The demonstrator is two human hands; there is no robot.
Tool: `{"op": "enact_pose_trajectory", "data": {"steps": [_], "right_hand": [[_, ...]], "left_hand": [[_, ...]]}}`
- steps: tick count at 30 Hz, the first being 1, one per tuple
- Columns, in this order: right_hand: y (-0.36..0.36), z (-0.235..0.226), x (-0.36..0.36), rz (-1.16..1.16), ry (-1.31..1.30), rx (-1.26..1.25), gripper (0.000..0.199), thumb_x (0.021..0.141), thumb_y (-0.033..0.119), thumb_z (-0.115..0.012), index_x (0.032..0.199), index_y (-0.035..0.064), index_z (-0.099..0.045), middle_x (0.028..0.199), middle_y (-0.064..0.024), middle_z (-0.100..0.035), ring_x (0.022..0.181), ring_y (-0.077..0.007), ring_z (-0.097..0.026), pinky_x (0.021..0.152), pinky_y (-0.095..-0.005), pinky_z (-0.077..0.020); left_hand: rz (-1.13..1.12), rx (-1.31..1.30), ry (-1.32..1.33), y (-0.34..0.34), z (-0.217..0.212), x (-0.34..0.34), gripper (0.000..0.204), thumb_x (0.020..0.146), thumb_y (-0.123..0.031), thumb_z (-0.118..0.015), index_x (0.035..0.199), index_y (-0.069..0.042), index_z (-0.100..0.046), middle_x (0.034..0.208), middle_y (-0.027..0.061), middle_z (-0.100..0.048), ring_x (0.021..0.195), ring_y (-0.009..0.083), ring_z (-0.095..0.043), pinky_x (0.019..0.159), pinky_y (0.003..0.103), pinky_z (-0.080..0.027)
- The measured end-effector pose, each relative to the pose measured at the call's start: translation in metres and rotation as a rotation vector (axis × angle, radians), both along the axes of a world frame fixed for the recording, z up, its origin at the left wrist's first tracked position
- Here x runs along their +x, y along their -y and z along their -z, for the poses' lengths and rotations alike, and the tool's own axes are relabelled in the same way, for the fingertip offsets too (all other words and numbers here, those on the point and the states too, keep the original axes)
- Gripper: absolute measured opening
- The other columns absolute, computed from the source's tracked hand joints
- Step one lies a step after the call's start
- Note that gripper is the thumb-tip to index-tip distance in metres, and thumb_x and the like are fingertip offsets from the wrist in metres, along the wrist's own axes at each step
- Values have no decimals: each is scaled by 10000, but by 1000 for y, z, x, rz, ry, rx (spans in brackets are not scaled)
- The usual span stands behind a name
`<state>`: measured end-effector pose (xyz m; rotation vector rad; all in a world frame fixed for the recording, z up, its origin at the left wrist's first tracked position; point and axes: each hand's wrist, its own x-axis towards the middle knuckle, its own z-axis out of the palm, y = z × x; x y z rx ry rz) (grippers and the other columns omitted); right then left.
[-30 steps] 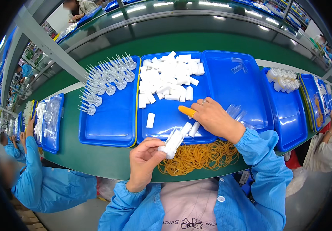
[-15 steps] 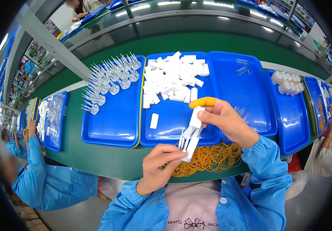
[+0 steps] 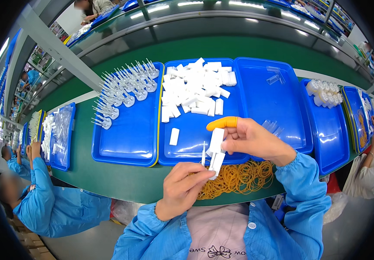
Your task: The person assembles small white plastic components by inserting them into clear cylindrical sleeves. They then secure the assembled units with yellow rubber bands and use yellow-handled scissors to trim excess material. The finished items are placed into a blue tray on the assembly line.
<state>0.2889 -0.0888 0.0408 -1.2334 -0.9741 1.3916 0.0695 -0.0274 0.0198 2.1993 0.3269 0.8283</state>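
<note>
My left hand (image 3: 181,184) pinches the base of a small assembly at the front edge of the blue trays. A thin white prong (image 3: 204,155) rises from it, next to a white block (image 3: 218,161); the base itself is mostly hidden by my fingers. My right hand (image 3: 258,141), with a yellow finger cot (image 3: 222,123) on one finger, grips an upper white block (image 3: 217,139) between thumb and fingers. This block sits right above the lower one, close against it or touching. A heap of orange rubber bands (image 3: 243,180) lies below my hands.
A blue tray of clear pronged pieces (image 3: 128,84) stands left; the middle tray holds piled white blocks (image 3: 195,86). The right tray has clear tubes (image 3: 272,79). Another tray holds bundled white pieces (image 3: 324,93). Co-workers in blue (image 3: 61,203) sit at the left.
My right hand has moved slightly left and down, bringing its white block lower over the assembly. The assembly is turned a little, and fewer prongs show beside the blocks.
</note>
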Motion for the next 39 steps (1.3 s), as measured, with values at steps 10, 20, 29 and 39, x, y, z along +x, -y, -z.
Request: {"op": "enact_pose_trajectory", "data": {"steps": [10, 20, 29, 39], "right_hand": [[-4, -9, 20, -221, 315, 157, 259, 803, 277, -713, 856, 29, -656, 847, -25, -579, 797, -121, -541, 726, -261, -416], [1, -11, -7, -235, 390, 226, 283, 864, 324, -636, 875, 44, -683, 864, -66, -577, 787, -184, -555, 664, -304, -427], [3, 15, 5, -192, 1209, 335, 149, 724, 132, -678, 845, 50, -654, 871, -115, -541, 886, -283, -522, 752, -388, -418], [-1, 14, -4, 142, 634, 8, 223, 848, 160, -623, 1007, 10, -577, 885, -81, -585, 768, -180, -565, 683, -292, -446]], "left_hand": [[185, 126, 47, -9, -4, -8, 345, 627, 60, -634, 946, -56, -695, 912, 64, -610, 812, 243, -593, 686, 325, -478], [-29, -145, 50, 0, -10, -7, 291, 745, 10, -676, 1033, -12, -639, 925, 116, -598, 847, 246, -612, 718, 303, -500], [-15, -843, 180, -18, 23, -16, 162, 864, -12, -597, 1022, 9, -568, 1084, 71, -499, 919, 142, -562, 805, 275, -469], [-73, -579, 142, -14, 21, -20, 197, 828, 19, -623, 1023, 11, -646, 1015, 84, -559, 885, 151, -562, 793, 262, -458]]}}
